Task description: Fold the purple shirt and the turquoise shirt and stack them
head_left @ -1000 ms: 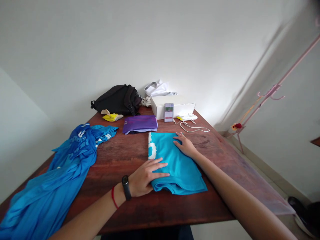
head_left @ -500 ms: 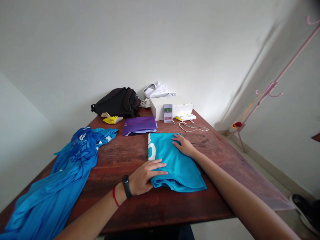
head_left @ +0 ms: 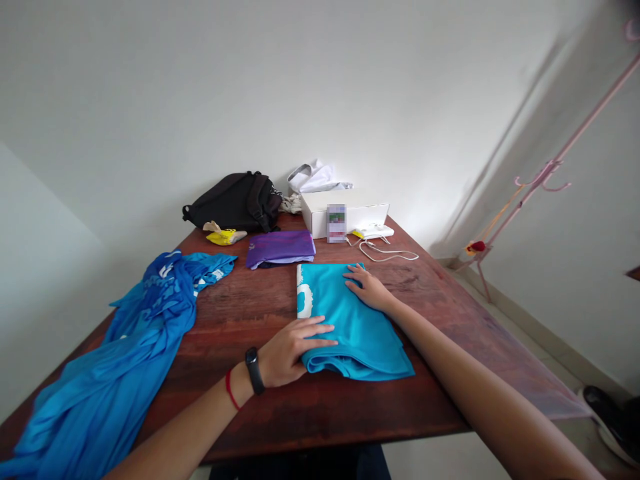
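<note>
A folded turquoise shirt with a white print at its left edge lies on the dark wooden table. My left hand, with a black band and a red string on its wrist, rests on the shirt's lower left corner. Its fingers are stretched over the rolled fold; the thumb is hidden. My right hand lies flat on the upper right part, fingers spread. Left of these, a crumpled blue garment trails over the table's left edge. A folded purple garment sits just behind the turquoise one.
Along the wall are a black backpack, a yellow packet, a white box and a white cloth. A phone leans on the box, beside a white cable. A pink rack stands right of the table.
</note>
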`<state>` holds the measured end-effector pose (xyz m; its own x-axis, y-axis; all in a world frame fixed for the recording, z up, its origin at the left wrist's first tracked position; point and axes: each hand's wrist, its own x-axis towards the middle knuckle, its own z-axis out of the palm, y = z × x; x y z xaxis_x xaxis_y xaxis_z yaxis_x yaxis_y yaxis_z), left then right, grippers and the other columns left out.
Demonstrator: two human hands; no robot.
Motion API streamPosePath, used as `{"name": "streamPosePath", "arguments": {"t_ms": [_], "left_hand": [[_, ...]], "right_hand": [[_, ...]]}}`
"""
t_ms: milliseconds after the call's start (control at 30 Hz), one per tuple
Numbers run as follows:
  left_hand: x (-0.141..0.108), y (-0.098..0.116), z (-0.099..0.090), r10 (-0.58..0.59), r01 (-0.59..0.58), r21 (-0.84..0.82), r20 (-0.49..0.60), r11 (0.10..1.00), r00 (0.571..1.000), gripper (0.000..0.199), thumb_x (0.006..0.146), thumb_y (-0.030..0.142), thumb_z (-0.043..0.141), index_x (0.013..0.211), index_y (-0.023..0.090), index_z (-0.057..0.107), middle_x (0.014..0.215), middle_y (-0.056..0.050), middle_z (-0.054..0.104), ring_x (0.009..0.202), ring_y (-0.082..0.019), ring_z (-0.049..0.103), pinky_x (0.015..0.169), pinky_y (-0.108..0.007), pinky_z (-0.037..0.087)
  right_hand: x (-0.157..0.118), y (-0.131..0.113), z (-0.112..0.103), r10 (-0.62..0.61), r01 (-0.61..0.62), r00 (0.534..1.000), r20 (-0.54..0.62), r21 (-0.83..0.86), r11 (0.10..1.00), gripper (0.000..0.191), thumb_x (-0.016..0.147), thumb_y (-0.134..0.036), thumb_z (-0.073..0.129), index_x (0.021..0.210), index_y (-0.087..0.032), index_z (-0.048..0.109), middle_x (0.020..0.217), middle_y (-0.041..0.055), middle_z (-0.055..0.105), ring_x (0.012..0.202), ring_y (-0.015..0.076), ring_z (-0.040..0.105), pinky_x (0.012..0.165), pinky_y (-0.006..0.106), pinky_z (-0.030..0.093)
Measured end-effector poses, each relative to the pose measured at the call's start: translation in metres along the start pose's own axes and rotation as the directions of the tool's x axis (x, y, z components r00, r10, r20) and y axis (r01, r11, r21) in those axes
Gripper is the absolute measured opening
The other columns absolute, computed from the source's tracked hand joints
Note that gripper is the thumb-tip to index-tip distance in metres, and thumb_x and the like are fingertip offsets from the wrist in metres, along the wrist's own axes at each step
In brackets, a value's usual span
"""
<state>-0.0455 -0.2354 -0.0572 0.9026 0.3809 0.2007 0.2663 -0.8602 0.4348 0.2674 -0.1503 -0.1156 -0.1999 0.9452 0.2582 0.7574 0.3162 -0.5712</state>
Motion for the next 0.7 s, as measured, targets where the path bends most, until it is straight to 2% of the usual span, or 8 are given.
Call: {"name": "streamPosePath", "arguments": {"t_ms": [100, 200, 333, 433, 500, 567, 633, 700], "left_hand": [[0.0, 0.0, -0.002, 0.042, -0.044, -0.041, -0.038, 0.998, 0.998, 0.043, 0.095, 0.028, 0.058, 0.138, 0.029, 0.057, 0.15, -0.003, 0.049, 0.144, -0.026, 0.036, 0.118, -0.047, 0.032], [-0.001, -0.001, -0.005, 0.049, -0.081, -0.166, -0.187, 0.983, 0.981, 0.039, 0.098, 0.03, 0.054, 0.137, 0.027, 0.058, 0.145, -0.005, 0.055, 0.139, -0.024, 0.044, 0.117, -0.043, 0.034], [-0.006, 0.0, -0.01, -0.084, -0.022, -0.285, -0.355, 0.958, 0.931, 0.035, 0.098, 0.031, 0.056, 0.131, 0.023, 0.063, 0.133, -0.008, 0.065, 0.127, -0.024, 0.057, 0.111, -0.038, 0.041], [-0.008, 0.003, -0.012, -0.184, 0.056, -0.322, -0.381, 0.945, 0.906, 0.031, 0.096, 0.032, 0.058, 0.123, 0.02, 0.069, 0.125, -0.009, 0.07, 0.116, -0.024, 0.065, 0.104, -0.034, 0.047], [-0.008, 0.005, -0.012, -0.21, 0.082, -0.335, -0.367, 0.939, 0.906, 0.028, 0.095, 0.032, 0.059, 0.117, 0.019, 0.071, 0.121, -0.008, 0.071, 0.112, -0.023, 0.067, 0.1, -0.031, 0.048], [-0.007, 0.008, -0.011, -0.201, 0.067, -0.349, -0.364, 0.935, 0.91, 0.027, 0.096, 0.032, 0.058, 0.114, 0.019, 0.072, 0.117, -0.007, 0.073, 0.108, -0.022, 0.068, 0.097, -0.029, 0.049], [-0.007, 0.009, -0.01, -0.173, 0.035, -0.361, -0.358, 0.932, 0.918, 0.026, 0.097, 0.031, 0.055, 0.114, 0.019, 0.071, 0.114, -0.007, 0.074, 0.105, -0.021, 0.069, 0.096, -0.029, 0.049], [-0.007, 0.008, -0.009, -0.145, 0.014, -0.35, -0.351, 0.937, 0.925, 0.026, 0.098, 0.03, 0.053, 0.114, 0.019, 0.071, 0.114, -0.007, 0.073, 0.105, -0.021, 0.069, 0.095, -0.028, 0.049]], "right_hand": [[-0.002, -0.004, 0.0, -0.028, 0.027, 0.999, 0.028, 0.041, 0.999, 0.044, 0.095, -0.047, 0.054, 0.131, -0.025, 0.065, 0.154, 0.0068, 0.043, 0.149, 0.0338, 0.024, 0.12, 0.054, 0.026], [-0.004, -0.015, -0.006, -0.043, 0.035, 0.996, 0.076, 0.098, 0.995, 0.047, 0.094, -0.049, 0.057, 0.135, -0.026, 0.062, 0.155, 0.0077, 0.042, 0.149, 0.035, 0.022, 0.12, 0.059, 0.018], [-0.011, -0.049, -0.041, -0.102, 0.072, 0.981, 0.162, 0.184, 0.98, 0.054, 0.091, -0.053, 0.06, 0.139, -0.029, 0.057, 0.155, 0.0059, 0.042, 0.148, 0.0365, 0.025, 0.119, 0.061, 0.018], [-0.029, -0.09, -0.079, -0.239, 0.111, 0.864, 0.443, 0.295, 0.949, 0.059, 0.089, -0.053, 0.063, 0.144, -0.035, 0.051, 0.151, 0.0017, 0.048, 0.141, 0.0319, 0.042, 0.116, 0.051, 0.034], [-0.049, -0.122, -0.092, -0.247, 0.114, 0.804, 0.541, 0.268, 0.957, 0.077, 0.08, -0.055, 0.073, 0.149, -0.037, 0.043, 0.152, 0.0011, 0.047, 0.139, 0.0334, 0.044, 0.115, 0.051, 0.036], [-0.074, -0.15, -0.087, -0.233, 0.135, 0.824, 0.516, 0.222, 0.966, 0.104, 0.071, -0.057, 0.08, 0.156, -0.035, 0.026, 0.156, 0.0044, 0.04, 0.14, 0.0357, 0.042, 0.115, 0.053, 0.036], [-0.1, -0.168, -0.067, -0.201, 0.16, 0.886, 0.417, 0.133, 0.978, 0.122, 0.064, -0.058, 0.084, 0.159, -0.031, 0.012, 0.161, 0.0083, 0.031, 0.144, 0.0371, 0.035, 0.115, 0.053, 0.035], [-0.122, -0.17, -0.042, -0.153, 0.162, 0.949, 0.276, -0.007, 0.987, 0.118, 0.067, -0.053, 0.084, 0.159, -0.029, 0.015, 0.162, 0.0091, 0.029, 0.147, 0.0379, 0.028, 0.117, 0.056, 0.031]]}}
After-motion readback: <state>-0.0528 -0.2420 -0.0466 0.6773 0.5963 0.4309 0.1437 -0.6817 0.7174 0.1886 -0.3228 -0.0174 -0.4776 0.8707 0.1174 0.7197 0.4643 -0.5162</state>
